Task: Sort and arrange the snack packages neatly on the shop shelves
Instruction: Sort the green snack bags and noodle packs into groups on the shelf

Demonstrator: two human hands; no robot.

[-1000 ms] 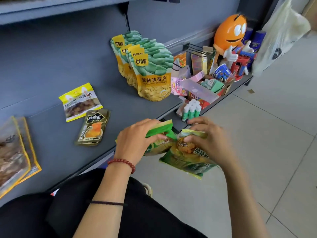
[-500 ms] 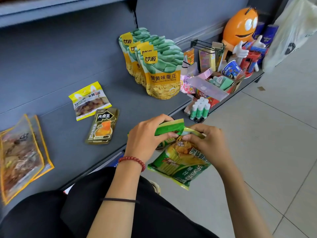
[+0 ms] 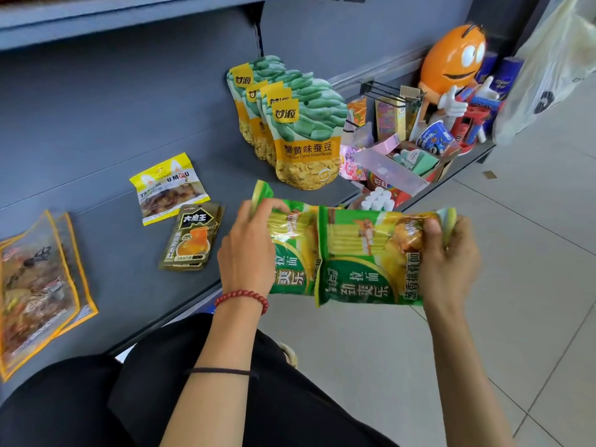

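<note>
— At the front edge of the lower shelf [image 3: 122,253], out over the floor: 2 green packets, 1 per hand. Neither touches the shelf.

— Grip?

— Left hand [image 3: 246,253] has its fingers curled round the left end of the left green packet [image 3: 292,253]. Right hand [image 3: 451,266] pinches the right end of the right green packet [image 3: 361,262], with the thumb on the printed face and the fingers curled behind.

— Are the packets apart?

— No. The right one overlaps the inner edge of the left one, lying in front of it. Both are turned sideways, print running up the side, faces toward the camera.

— What is the step, by your reading?

— Squaring the pair into 1 stack before setting it down. To do it well, slide the right packet across until the edges meet, same face forward, same end up. Hold by the sealed ends, not the middle; the contents are probably brittle and a squeeze could crack them.

— Where to?

— The likeliest spot is the bare shelf between the 4 bean pouches [image 3: 306,146] standing upright and the dark sachets [image 3: 193,240] lying flat. A yellow packet [image 3: 167,188] lies just behind the sachets, and the clear bags [image 3: 35,279] sit well apart at far left.

— Risk?

— The film looks slick. 2 loose packets may fan apart once released, so press them flat together first.
</note>
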